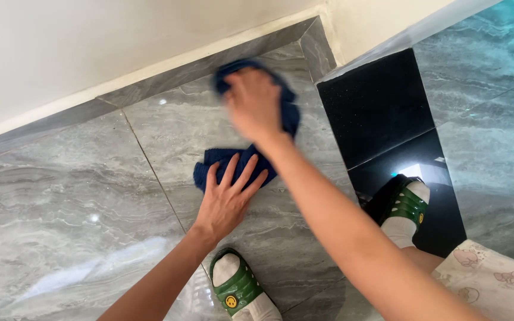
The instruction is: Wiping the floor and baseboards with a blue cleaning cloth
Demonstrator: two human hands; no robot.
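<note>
Down in the corner by the wall (60,53), the blue cloth (239,160) lies on the grey floor (78,196); the left hand (226,199) presses flat on its near end, fingers spread, gripping nothing. The right hand (254,104) is on the far end, blurred, so I cannot tell how it grips. The tiles gleam near the green sandals (236,288), and the black strip (382,119) looks untouched, I'd judge.
</note>
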